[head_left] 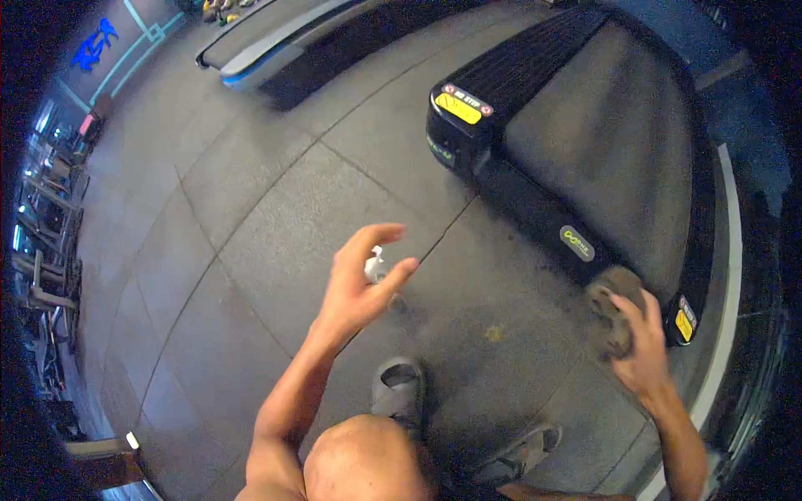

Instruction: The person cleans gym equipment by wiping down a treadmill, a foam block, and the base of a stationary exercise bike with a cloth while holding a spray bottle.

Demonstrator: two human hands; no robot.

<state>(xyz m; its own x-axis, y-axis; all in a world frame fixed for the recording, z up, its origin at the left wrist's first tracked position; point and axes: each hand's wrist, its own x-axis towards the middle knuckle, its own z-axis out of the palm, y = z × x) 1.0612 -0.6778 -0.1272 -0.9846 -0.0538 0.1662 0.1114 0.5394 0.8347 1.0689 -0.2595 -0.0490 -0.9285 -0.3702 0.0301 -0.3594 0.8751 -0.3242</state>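
My left hand [355, 284] is raised over the floor, with its thumb and index finger spread apart. Between them shows a small white bottle [374, 265] with a nozzle-like top. The fingers partly cover it, and I cannot tell whether they touch it. My right hand [643, 338] grips a crumpled grey-brown cloth [616, 309], blurred by motion. The cloth is at the end edge of a black treadmill [535, 200], close to its right corner.
The treadmill's corner cap bears a yellow warning label [459, 108]. Another treadmill [267, 63] stands at the upper left. Gym machines [46, 275] line the left edge. My sandalled feet [399, 388] are on dark floor tiles [276, 217]. A bare knee [363, 459] shows at the bottom.
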